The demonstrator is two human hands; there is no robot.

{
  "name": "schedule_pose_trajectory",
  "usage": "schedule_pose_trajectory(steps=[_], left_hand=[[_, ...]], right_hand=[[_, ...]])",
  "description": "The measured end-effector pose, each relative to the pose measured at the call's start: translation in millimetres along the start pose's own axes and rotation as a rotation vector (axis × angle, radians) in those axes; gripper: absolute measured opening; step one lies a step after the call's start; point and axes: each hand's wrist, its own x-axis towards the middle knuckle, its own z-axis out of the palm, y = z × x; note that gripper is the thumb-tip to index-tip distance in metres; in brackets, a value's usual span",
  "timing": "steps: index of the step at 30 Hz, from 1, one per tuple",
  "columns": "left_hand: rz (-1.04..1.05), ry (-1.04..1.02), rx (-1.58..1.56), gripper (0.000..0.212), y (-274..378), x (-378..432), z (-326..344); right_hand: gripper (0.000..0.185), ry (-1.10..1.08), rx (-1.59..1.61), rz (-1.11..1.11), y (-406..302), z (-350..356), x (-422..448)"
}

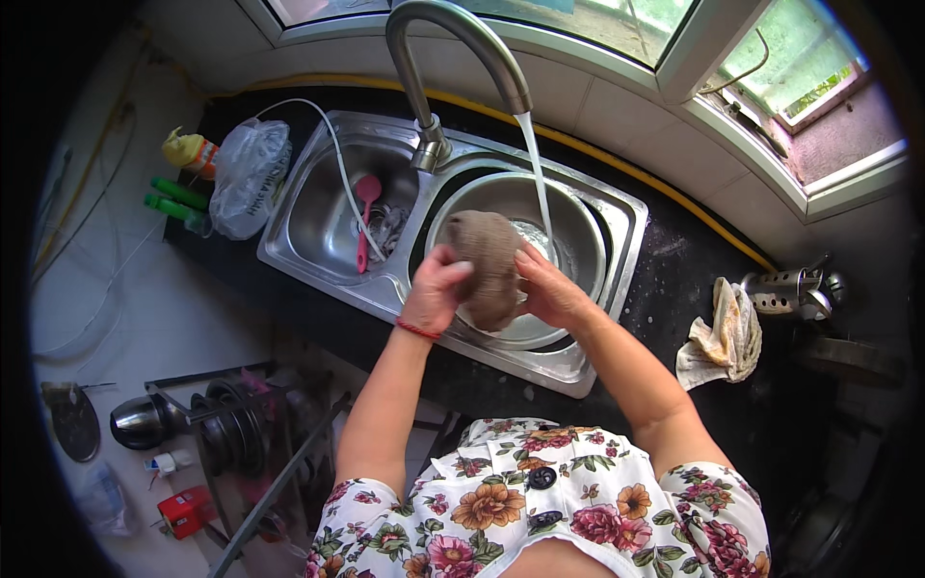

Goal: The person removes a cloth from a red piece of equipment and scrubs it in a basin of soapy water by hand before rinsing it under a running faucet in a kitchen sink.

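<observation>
Between my two hands, above a round metal basin (594, 249), is a brown root vegetable or similar lump (485, 267); its exact kind is unclear. My left hand (435, 285) grips its left side, with a red cord bracelet at the wrist. On the other side, the fingers of my right hand (551, 285) press against it. The basin sits in the right bowl of a steel double sink (340, 289). Water (539, 184) runs from the curved faucet (462, 14) into the basin, just right of the lump. Some water lies in the basin.
The left sink bowl holds a pink spoon (368, 189), a white hose (340, 155) and crumpled material. Left of the sink stand a plastic bag (249, 177), green-handled items (173, 199) and a yellow-capped bottle (184, 150). To the right lie a stained cloth (723, 336) and a perforated utensil holder (779, 292).
</observation>
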Motion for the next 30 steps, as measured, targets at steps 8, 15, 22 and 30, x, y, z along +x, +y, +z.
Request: schedule_pose_trajectory(steps=[8,15,22,30], left_hand=[[0.104,0.133,0.219,0.015,4,16,-2],[-0.243,0.047,0.602,0.050,3,23,31],[-0.293,0.165,0.346,0.016,-44,36,5],[-0.037,0.231,0.251,0.012,-20,32,15]], right_hand=[[0.040,0.311,0.151,-0.163,-11,-23,4],[0.036,0.346,-0.066,-0.207,-8,-44,-9],[0.026,0.343,-0.440,-0.327,-17,-31,-17],[0.023,0.483,-0.456,-0.472,-47,-24,-35]])
